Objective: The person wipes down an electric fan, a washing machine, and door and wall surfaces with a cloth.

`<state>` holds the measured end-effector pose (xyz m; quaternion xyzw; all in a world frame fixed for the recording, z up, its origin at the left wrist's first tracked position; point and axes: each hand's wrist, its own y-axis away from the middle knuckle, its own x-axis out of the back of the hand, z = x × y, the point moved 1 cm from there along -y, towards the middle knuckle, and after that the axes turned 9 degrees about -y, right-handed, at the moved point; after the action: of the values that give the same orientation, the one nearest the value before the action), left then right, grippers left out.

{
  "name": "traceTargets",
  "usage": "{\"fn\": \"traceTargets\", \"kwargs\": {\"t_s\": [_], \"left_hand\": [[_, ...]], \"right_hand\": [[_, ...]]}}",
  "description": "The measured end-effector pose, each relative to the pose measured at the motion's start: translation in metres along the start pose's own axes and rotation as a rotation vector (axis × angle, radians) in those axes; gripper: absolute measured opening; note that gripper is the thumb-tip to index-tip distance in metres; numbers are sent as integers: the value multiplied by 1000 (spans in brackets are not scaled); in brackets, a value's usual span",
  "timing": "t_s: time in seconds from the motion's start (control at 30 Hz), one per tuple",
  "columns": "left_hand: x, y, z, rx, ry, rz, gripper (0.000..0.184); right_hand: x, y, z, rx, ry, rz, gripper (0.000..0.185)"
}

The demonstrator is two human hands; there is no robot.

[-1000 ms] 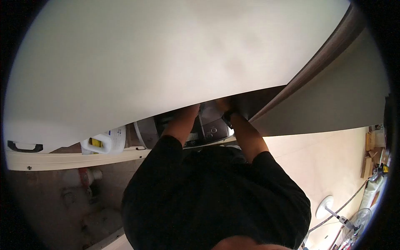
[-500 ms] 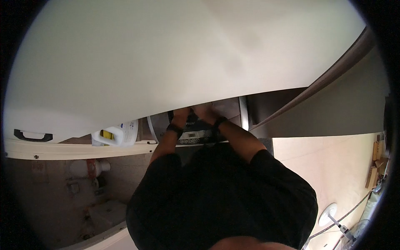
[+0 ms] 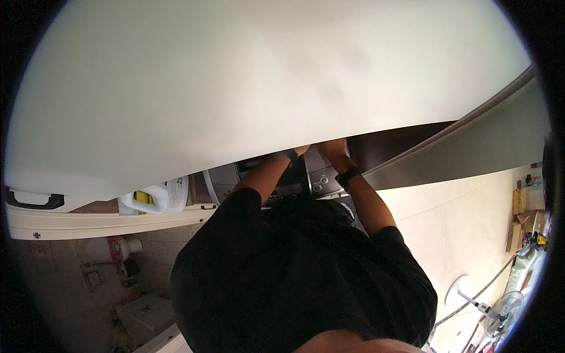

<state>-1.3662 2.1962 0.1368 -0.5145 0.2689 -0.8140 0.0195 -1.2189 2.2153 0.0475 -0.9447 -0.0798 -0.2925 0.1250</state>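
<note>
Both my arms reach down to a dark appliance (image 3: 291, 187) with a grey panel (image 3: 319, 176) that carries round knobs or buttons. My left hand (image 3: 302, 150) is at the appliance's far side. My right hand (image 3: 335, 147) is a little to its right, over the grey panel's far end. A large white panel (image 3: 265, 76) overhangs both hands and covers the fingers. Whether either hand grips anything is hidden. A dark band sits on each wrist.
A white jug (image 3: 168, 200) with a yellow label stands left of the appliance. A black handle (image 3: 34, 199) is on the white panel's left end. A grey panel (image 3: 471, 153) curves off to the right. A standing fan (image 3: 503, 312) and boxes (image 3: 517, 232) are at the far right.
Both my hands have moved right along the appliance, the right one onto the grey panel's side. The appliance's display strip is now mostly covered by my left arm and body.
</note>
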Motion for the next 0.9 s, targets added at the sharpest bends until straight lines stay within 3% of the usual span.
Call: {"fn": "traceTargets", "kwargs": {"t_s": [0.07, 0.17, 0.2, 0.23, 0.3, 0.63, 0.83, 0.87, 0.9], "left_hand": [[-9, 29, -25, -46, 26, -97, 45], [2, 56, -70, -49, 23, -51, 37], [8, 63, -83, -38, 17, -3, 33], [16, 68, -101, -22, 0, 25, 33], [47, 66, -126, 32, -52, 30, 34], [151, 101, -204, 372, -317, -157, 38], [187, 172, -206, 627, -360, -437, 40], [175, 189, -217, 590, -333, -389, 38], [181, 202, -211, 532, -313, -287, 38]], "right_hand": [[21, 30, -61, 417, 685, 273, 29], [-14, 31, -81, 162, 365, 11, 33], [-32, 18, -82, -81, 386, -235, 39], [-41, 17, -83, -38, 35, -235, 42], [-61, 11, -84, 72, -212, -245, 45], [-257, -61, -103, 655, 206, 105, 62], [-216, -3, -238, 362, 23, -500, 46], [-208, 10, -253, 279, -121, -588, 46], [-195, 23, -267, 326, -129, -593, 46]]}}
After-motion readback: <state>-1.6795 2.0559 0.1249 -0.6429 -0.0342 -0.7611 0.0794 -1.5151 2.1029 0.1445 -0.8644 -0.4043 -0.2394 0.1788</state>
